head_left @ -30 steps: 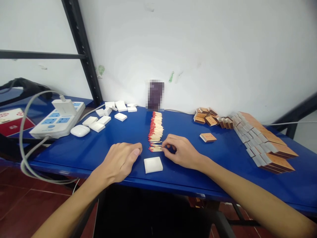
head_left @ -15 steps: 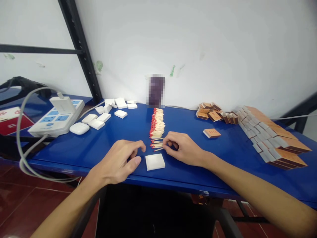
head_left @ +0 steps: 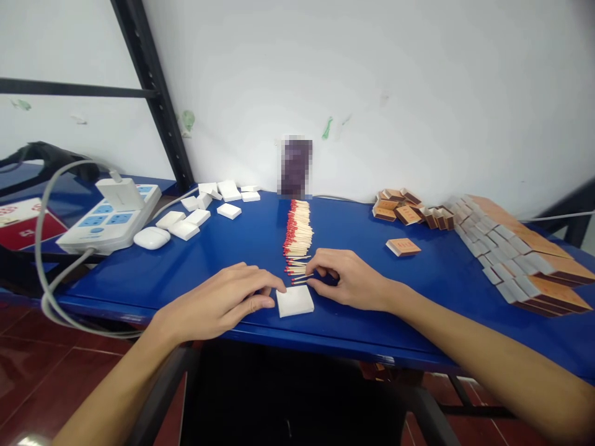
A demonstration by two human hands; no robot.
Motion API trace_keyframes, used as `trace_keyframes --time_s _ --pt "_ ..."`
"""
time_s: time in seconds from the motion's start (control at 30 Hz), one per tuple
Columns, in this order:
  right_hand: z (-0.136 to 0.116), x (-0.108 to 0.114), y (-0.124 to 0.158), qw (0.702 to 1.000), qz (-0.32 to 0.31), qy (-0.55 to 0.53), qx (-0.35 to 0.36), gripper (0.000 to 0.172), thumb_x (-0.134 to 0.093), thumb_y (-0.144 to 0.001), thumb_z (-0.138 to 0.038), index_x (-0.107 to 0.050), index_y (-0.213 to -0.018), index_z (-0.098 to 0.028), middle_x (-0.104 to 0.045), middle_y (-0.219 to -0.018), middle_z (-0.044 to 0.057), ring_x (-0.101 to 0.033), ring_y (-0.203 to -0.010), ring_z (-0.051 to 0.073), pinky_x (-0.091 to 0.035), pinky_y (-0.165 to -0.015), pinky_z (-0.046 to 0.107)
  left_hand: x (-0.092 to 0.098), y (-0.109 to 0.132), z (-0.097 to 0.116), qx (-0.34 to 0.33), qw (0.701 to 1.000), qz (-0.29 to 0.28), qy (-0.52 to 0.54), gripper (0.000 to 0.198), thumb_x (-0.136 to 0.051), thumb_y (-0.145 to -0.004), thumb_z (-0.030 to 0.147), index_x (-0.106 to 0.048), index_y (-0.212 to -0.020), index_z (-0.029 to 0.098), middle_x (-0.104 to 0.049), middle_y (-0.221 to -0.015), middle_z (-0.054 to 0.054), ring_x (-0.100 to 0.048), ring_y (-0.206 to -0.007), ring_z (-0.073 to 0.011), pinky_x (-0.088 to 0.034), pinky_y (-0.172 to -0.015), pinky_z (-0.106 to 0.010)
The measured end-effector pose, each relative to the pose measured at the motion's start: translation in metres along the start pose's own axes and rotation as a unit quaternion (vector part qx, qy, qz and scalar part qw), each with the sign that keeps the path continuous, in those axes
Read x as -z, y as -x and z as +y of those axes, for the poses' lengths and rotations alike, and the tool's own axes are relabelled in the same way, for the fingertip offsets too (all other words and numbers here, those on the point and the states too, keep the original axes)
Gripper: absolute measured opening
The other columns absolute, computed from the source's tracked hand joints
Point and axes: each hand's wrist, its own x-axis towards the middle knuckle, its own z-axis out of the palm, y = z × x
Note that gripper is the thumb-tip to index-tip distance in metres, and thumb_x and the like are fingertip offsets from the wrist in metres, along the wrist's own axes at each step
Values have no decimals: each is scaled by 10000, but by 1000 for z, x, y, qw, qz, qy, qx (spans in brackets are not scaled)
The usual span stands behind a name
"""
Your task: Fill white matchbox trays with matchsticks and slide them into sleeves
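Matchboxes point(head_left: 515, 248) lie stacked right of the matches point(head_left: 300, 234), power strip point(head_left: 95, 231) left.

Matches point(head_left: 299, 229) mid, pwr strip point(head_left: 111, 219) L, matchboxes point(head_left: 520, 254) R

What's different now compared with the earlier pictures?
The left hand has moved right, toward the white box, its forefinger now at the box's far left corner; whether it touches is unclear. Two loose matches beside the right hand now lie apart from the others, closer to the box. The long row of matches and the stacked matchboxes look unchanged.
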Motion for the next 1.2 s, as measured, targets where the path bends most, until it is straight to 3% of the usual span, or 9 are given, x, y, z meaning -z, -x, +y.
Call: trace_keyframes --time_s 0.3,0.53,0.73,0.97,1.2 --pt "-2 -5 -4 999 4 -2 -32 63 -611 -848 -162 -639 -794 -179 -542 -702 -24 -473 -610 95 -352 -595 221 -5 3 0 22 1000 17 -14 254 -392 -1040 298 -537 -1250 298 -679 -1111 14 -618 -1015 -165 -390 -1007 -329" --pt "-2 -8 -5 999 28 -8 -44 29 -632 -809 -146 -642 -812 -173 -529 -684 -33 -462 -593 88 -346 -588 217 -6 2 5 45 998 38 -21 271 -396 -1027 274 -559 -1243 298 -675 -1082 10 -625 -957 -155 -451 -889 -282" --pt "-2 -7 -6 999 36 -12 -35 67 -604 -829 -141 -660 -854 -169 -516 -683 -35 -458 -603 89 -348 -599 218 -11 -5 18 98 993 49 -30 306 -450 -980 398 -514 -1251 271 -597 -819 27 -571 -708 -152 -442 -683 -282" --pt "-2 -8 -5 999 34 -1 -42 70 -616 -825 -144 -679 -838 -173 -525 -666 -31 -467 -600 93 -343 -591 219 -16 -12 19 105 991 55 -65 382 -632 -831 517 -565 -1077 232 -580 -876 5 -554 -743 -177 -419 -664 -298" --pt "-3 -8 -6 998 43 -6 -37 64 -625 -814 -144 -680 -804 -175 -512 -633 -41 -454 -569 85 -340 -580 216 -18 -12 19 93 990 51 -89 278 -592 -886 474 -612 -1018 230 -566 -805 2 -551 -736 -184 -383 -638 -295"
